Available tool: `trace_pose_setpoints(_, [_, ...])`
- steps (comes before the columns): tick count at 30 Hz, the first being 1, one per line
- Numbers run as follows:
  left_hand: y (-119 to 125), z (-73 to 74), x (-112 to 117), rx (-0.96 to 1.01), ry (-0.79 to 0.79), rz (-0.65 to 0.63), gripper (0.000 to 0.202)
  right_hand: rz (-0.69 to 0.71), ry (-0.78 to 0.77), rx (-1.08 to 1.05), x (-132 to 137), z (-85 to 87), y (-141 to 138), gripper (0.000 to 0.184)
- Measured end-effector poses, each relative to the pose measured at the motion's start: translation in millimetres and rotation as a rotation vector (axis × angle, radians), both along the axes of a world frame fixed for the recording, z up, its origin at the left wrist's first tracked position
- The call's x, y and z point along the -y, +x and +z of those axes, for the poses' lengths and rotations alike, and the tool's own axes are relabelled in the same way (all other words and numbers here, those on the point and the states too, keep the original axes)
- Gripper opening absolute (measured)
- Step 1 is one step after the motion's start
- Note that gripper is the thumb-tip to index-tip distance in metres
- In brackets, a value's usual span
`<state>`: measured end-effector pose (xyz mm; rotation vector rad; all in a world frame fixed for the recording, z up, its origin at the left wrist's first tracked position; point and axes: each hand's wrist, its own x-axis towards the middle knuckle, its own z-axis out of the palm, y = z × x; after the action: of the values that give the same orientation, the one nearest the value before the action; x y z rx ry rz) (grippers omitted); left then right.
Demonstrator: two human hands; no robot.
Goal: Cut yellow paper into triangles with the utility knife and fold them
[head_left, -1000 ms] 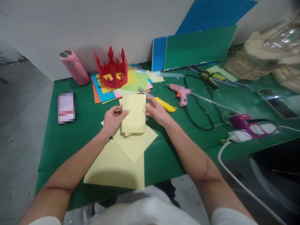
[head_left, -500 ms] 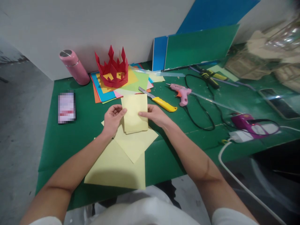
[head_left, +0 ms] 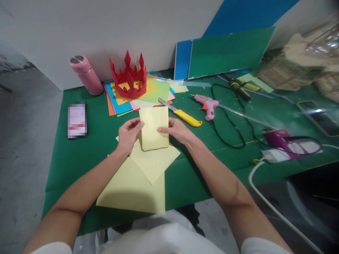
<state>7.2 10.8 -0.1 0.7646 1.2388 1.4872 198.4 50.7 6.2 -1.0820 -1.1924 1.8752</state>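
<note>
Green table [head_left: 79,158]: the folded paper [head_left: 154,128] is likely risking a crooked crease if its edges are slipping out of line.
The left hand [head_left: 128,135] and right hand [head_left: 176,129] are pinching its side edges, fingers closed on it, over loose yellow sheets [head_left: 132,190]; a knife [head_left: 186,118] is lying just beyond.

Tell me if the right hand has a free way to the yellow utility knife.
Probably yes: the knife lies just beyond the right hand on bare green mat, nothing between, though it holds folded paper.
</note>
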Motion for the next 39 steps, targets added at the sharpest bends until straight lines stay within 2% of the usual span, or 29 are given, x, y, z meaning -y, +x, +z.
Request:
trace_pose_setpoints(23, [-2.5,-1.3,-1.0,-0.124,0.093,-0.022,0.039,-0.005,0.006,0.008,0.0,1.3,-0.6,0.05])
trace_pose_setpoints(30, [-2.4,-0.5,-0.6,-0.193,0.184,-0.006,0.031,0.009,0.013,0.005,0.5,0.3,-0.8,0.049])
trace_pose_setpoints(39, [-2.4,2.5,5.6,-0.356,0.167,-0.079,0.032,-0.119,-0.016,-0.01,2.4,-0.7,-4.8,0.044])
